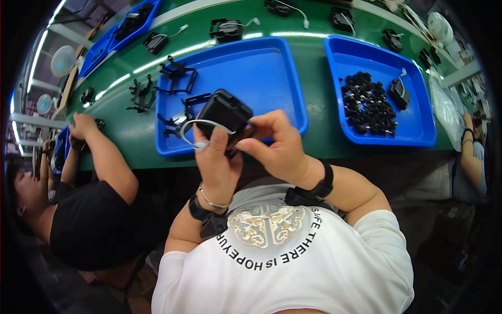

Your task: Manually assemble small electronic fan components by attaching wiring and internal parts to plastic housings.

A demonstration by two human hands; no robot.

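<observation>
My left hand (218,170) is closed around a black boxy device (224,111), held up over the near edge of a blue tray (246,68). From the device a white cable (184,131) loops past my thumb and ends in a small plug. At the device's lower right side, my right hand (282,149) has thumb and forefinger bent together around something dark, mostly hidden by the fingers. Black brackets (180,76) lie along the left part of the tray, some partly behind the device.
Right of me, another blue tray (384,137) holds a heap of small black parts (367,104) and a black device (399,94). More cabled devices (226,30) line the green table's far side. A co-worker's arm (107,152) reaches in at left; another person's arm (470,152) is at right.
</observation>
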